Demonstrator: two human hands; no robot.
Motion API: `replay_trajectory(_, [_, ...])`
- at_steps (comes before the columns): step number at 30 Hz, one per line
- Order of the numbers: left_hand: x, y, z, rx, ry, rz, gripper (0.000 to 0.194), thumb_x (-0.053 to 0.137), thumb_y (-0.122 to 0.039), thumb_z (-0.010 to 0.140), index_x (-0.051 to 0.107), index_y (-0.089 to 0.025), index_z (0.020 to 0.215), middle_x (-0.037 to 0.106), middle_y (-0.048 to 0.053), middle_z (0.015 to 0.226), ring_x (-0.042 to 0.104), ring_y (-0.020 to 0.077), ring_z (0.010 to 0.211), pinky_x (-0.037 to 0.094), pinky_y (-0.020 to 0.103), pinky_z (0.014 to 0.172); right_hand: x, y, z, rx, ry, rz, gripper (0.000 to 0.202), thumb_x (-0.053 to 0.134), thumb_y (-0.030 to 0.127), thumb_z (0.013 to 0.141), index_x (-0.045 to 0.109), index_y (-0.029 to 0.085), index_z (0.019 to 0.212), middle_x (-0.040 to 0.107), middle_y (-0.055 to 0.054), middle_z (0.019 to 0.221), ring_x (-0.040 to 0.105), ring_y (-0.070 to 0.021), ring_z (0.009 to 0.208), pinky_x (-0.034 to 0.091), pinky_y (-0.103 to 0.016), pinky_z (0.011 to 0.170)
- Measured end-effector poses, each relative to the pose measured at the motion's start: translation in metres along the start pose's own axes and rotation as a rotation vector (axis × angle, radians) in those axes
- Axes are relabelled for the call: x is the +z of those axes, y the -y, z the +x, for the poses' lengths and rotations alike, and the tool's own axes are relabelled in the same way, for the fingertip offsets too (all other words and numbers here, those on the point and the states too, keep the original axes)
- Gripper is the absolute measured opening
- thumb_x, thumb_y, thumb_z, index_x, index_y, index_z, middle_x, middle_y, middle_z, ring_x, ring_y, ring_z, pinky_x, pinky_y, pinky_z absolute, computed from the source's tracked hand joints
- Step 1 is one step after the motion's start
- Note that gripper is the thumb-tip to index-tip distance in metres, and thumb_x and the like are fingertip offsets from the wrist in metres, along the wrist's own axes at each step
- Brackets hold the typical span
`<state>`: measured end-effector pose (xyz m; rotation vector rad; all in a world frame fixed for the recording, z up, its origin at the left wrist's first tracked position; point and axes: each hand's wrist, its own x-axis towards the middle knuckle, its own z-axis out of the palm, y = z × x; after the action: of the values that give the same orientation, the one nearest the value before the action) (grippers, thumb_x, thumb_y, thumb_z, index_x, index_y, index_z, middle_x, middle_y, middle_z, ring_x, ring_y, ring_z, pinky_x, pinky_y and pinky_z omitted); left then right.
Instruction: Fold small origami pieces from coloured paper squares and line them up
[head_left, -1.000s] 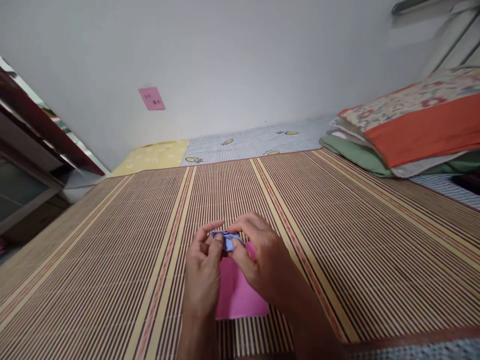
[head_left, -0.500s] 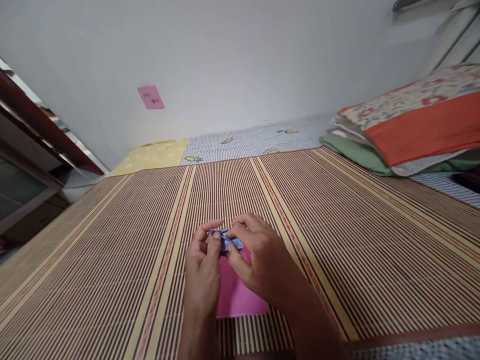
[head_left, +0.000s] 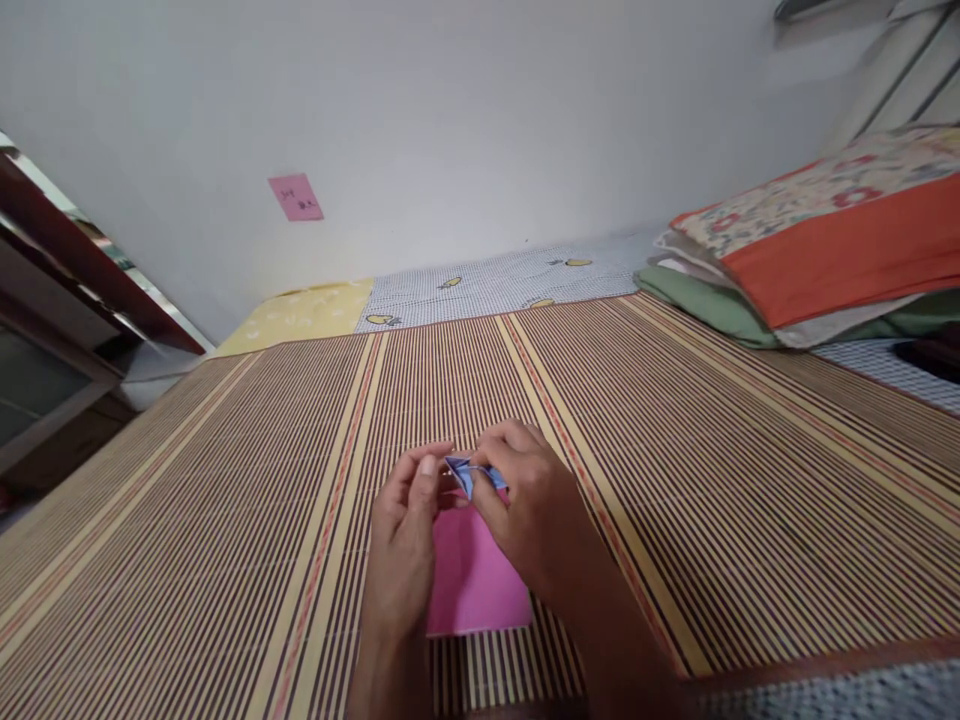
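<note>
A small piece of folded blue paper [head_left: 460, 474] is held between my two hands, above the upper edge of a pink paper square [head_left: 480, 585]. My right hand [head_left: 529, 490] pinches the blue paper's right part between thumb and fingers. Curled around its left end is my left hand [head_left: 409, 520], the fingers behind and below the paper and the thumb beside its left corner. An open fold shows at that corner. My fingers hide part of the blue paper, and the pink square lies flat on a striped bamboo mat [head_left: 300, 420].
On the right lies a stack of folded bedding [head_left: 847, 255], orange, floral and green. A pink note [head_left: 296, 197] with writing is on the white wall [head_left: 465, 120]. Checked cloth [head_left: 495, 285] and yellow cloth [head_left: 315, 308] run along the wall.
The blue paper has shifted slightly right and turned, showing an open fold at its left corner. My left thumb has come off its face, while my right hand keeps its pinch.
</note>
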<state>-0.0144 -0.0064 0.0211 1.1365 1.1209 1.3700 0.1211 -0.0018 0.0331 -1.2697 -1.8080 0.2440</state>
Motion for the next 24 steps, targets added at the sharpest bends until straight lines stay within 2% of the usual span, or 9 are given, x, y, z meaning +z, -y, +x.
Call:
replay_trajectory(3, [0.001,-0.002,0.0,0.053,-0.032,0.073,0.03,0.062,-0.046,0.095,0.067,-0.02,0.109,0.069,0.006,0.102,0.065,0.0163,0.086,0.054,0.029,0.079,-0.001,-0.002,0.001,-0.033,0.011,-0.013,0.014,0.06,0.004,0.088,0.061,0.016,0.08,0.062,-0.007,0.094,0.056,-0.0229,0.089,0.046,-0.037,0.079])
replay_trajectory(6, [0.004,-0.002,0.0,0.065,-0.059,0.18,0.023,0.069,-0.038,0.091,0.067,-0.019,0.103,0.068,0.002,0.086,0.063,0.0142,0.074,0.053,0.026,0.07,0.002,0.001,0.001,-0.079,0.038,-0.045,0.012,0.062,0.006,0.089,0.065,0.016,0.083,0.064,-0.008,0.099,0.057,-0.0244,0.093,0.047,-0.039,0.082])
replay_trajectory(10, [0.004,0.003,0.0,0.08,-0.138,0.268,0.018,0.066,-0.035,0.091,0.066,-0.019,0.099,0.064,-0.001,0.072,0.059,0.0132,0.063,0.05,0.025,0.062,0.007,0.005,0.0,-0.116,0.041,-0.071,0.011,0.062,0.009,0.091,0.068,0.015,0.084,0.066,-0.01,0.105,0.058,-0.026,0.097,0.048,-0.04,0.083])
replay_trajectory(15, [0.002,0.005,-0.002,0.127,-0.184,0.345,0.016,0.064,-0.034,0.092,0.066,-0.019,0.096,0.07,0.003,0.081,0.066,0.0164,0.07,0.052,0.027,0.064,0.01,0.009,0.0,-0.116,0.055,-0.082,0.012,0.06,0.008,0.092,0.069,0.014,0.086,0.067,-0.011,0.109,0.058,-0.0267,0.1,0.048,-0.042,0.087])
replay_trajectory(20, [0.005,0.003,-0.005,0.198,-0.263,0.53,0.005,0.056,-0.027,0.096,0.057,-0.024,0.1,0.064,-0.003,0.071,0.058,0.0132,0.052,0.041,0.024,0.05,0.01,0.011,0.0,-0.07,0.055,-0.017,0.013,0.061,0.009,0.092,0.066,0.015,0.081,0.066,-0.01,0.104,0.059,-0.0248,0.096,0.049,-0.039,0.084])
replay_trajectory(22, [0.005,0.002,-0.005,0.255,-0.253,0.553,0.004,0.052,-0.021,0.096,0.053,-0.025,0.096,0.065,-0.003,0.075,0.059,0.0134,0.057,0.043,0.024,0.054,0.009,0.009,0.001,-0.063,0.053,0.026,0.012,0.063,0.007,0.089,0.066,0.015,0.081,0.066,-0.009,0.103,0.059,-0.0243,0.096,0.049,-0.038,0.085])
replay_trajectory(24, [0.005,0.001,-0.005,0.31,-0.186,0.562,0.013,0.048,-0.013,0.094,0.053,-0.024,0.089,0.067,-0.001,0.083,0.063,0.0149,0.069,0.046,0.026,0.064,0.008,0.007,0.001,-0.059,0.056,0.05,0.013,0.063,0.003,0.086,0.066,0.015,0.082,0.066,-0.009,0.102,0.059,-0.0242,0.097,0.049,-0.038,0.086])
